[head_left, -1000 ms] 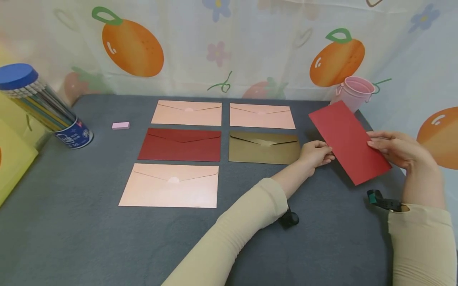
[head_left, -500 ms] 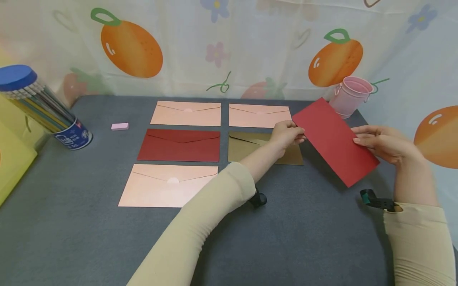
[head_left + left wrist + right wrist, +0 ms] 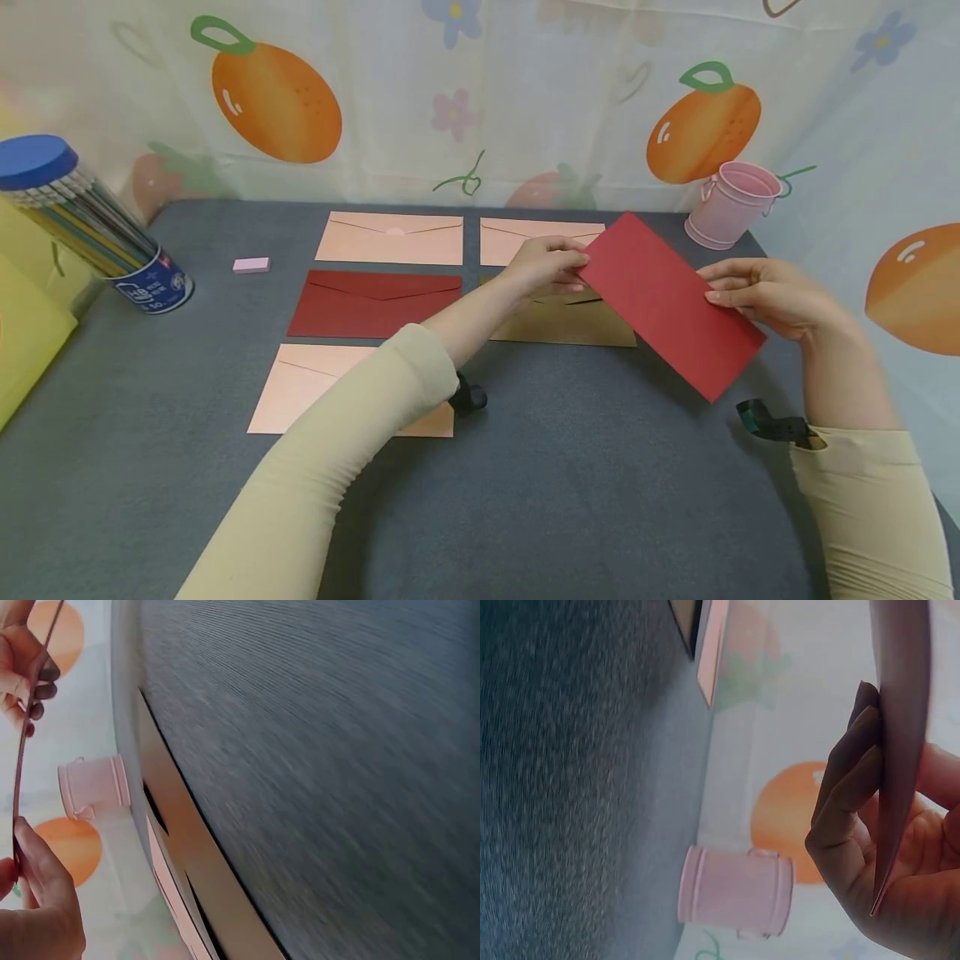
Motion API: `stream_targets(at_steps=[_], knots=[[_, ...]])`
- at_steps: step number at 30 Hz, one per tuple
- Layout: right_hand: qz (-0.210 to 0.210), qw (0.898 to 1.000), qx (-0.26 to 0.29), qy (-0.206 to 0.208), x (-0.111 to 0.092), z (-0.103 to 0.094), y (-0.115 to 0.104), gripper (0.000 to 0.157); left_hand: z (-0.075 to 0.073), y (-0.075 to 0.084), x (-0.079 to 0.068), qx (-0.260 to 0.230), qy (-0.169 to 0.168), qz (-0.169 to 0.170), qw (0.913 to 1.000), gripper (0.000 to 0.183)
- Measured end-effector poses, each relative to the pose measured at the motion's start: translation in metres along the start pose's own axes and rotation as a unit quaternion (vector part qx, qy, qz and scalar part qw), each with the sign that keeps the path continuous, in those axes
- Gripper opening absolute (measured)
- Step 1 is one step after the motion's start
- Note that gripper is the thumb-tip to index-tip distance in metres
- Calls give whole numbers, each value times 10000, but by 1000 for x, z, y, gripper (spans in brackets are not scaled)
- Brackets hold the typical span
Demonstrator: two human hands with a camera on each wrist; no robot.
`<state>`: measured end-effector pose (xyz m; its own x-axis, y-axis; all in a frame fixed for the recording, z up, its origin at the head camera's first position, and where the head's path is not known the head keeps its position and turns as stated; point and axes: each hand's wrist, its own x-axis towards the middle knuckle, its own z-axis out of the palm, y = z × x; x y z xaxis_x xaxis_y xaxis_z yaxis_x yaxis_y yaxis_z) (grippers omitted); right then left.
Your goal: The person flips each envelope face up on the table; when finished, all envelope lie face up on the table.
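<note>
A plain red envelope (image 3: 671,304) is held tilted above the right part of the table, its flapless face showing. My left hand (image 3: 542,268) pinches its left corner over the gold envelope (image 3: 562,323), hiding part of that one. Along its upper right edge my right hand (image 3: 772,296) grips it. The right wrist view shows the held envelope (image 3: 904,742) edge-on, with fingers on one side and the thumb on the other. On the table lie a dark red envelope (image 3: 375,302), a large pale pink envelope (image 3: 300,392) partly behind the left sleeve, and two smaller pink envelopes (image 3: 390,248) at the back.
A pink bucket (image 3: 727,208) stands at the back right corner. At the left are a blue-lidded tub of pencils (image 3: 153,279), a small pink eraser (image 3: 251,265) and a yellow object (image 3: 30,333). A fruit-printed curtain (image 3: 525,108) hangs behind the grey table.
Both hands have carried the red envelope leftward, from beside the bucket to partly over the gold envelope. The left forearm now covers part of the large pink envelope.
</note>
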<state>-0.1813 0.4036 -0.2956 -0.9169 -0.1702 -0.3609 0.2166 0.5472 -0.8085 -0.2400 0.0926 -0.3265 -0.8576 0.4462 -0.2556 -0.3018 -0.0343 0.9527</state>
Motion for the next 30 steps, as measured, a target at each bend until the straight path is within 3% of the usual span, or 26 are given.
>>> stream_targets(at_steps=[5,9,16,23,30], knots=[[-335,9992,6,-228,0,11,-9,29,-19,0,-15,72,-304,-29,9995,23],[-539,9979,-20,-347,0,20,-17,26,-31,0,-25,408,-598,-34,9974,27],[-557,9978,-171,-309,2,36,-29,25,-46,2,-39,907,-1039,-155,9903,31],[-429,9985,-329,-121,6,47,-40,26,-61,0,-46,1024,-1053,-193,9890,26],[-508,9965,-651,136,10,51,-54,29,-74,-3,-53,812,-1098,-283,9902,20]])
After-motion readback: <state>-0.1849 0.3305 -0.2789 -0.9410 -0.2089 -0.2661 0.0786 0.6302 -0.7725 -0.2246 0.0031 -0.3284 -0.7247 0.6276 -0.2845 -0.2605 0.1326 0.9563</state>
